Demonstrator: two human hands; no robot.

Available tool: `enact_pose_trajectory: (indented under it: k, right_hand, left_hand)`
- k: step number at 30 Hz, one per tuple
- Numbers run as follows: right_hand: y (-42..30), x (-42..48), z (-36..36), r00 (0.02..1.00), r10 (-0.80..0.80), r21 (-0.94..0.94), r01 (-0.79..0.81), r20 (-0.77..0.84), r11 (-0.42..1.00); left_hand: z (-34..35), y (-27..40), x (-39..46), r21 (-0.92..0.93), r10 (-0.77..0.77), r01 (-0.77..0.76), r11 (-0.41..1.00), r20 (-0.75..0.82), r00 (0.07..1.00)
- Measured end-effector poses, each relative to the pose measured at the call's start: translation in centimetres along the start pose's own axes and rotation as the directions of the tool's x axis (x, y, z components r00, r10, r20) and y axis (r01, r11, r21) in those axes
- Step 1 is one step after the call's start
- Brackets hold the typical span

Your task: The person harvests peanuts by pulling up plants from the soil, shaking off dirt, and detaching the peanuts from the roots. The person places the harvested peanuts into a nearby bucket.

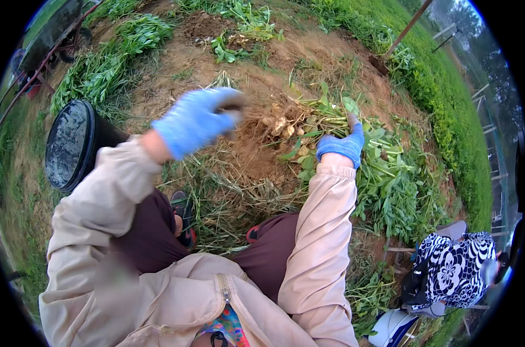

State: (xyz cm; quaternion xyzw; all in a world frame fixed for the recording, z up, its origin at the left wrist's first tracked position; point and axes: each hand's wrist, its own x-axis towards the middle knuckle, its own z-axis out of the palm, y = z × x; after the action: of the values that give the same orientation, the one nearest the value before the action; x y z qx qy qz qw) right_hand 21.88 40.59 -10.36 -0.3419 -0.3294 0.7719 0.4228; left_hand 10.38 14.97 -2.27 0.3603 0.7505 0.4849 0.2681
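Note:
My left hand [201, 119], in a blue knitted glove with a dark, soiled palm side, is raised over bare soil and blurred; its fingers are bent, and whether anything lies between them cannot be seen. Gloved alike, my right hand [343, 139] grips the green stems of an uprooted peanut plant [332, 119]. Pale peanut pods [282, 126] and roots hang at the plant's left end, towards my left hand. Its leaves rest against a heap of pulled plants [392, 186] on the right.
A black bucket [91, 143] lies tilted at left. Beyond it are a leafy heap [110, 65] and a wheelbarrow [52, 34]. A person in patterned clothing [453, 269] is at lower right, near a white bucket [392, 327]. A pole [408, 28] stands at upper right.

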Motion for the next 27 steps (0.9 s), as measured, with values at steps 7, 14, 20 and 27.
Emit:
enact_pose_trajectory:
  k: [7,14,20,27]
  right_hand:
    - [-0.5,-2.0,3.3,0.967,0.218,0.315,-0.168,-0.131,0.934]
    - [-0.1,-0.7,3.2,0.963,0.246,0.404,-0.180,-0.115,0.897]
    - [1.3,-1.0,2.8,0.980,0.139,0.174,-0.114,-0.143,0.978]
    - [0.7,-2.0,4.1,0.958,0.219,0.321,-0.152,-0.187,0.935]
  left_hand:
    - [6.2,-1.8,3.2,0.528,0.207,-0.088,0.845,-0.170,0.963]
    - [7.2,-1.4,4.3,0.469,0.211,-0.107,0.876,-0.175,0.962]
    - [7.0,-1.6,4.8,0.554,0.130,-0.065,0.830,-0.079,0.988]
    - [6.6,-3.0,5.6,0.177,-0.016,0.035,0.984,-0.109,0.994]
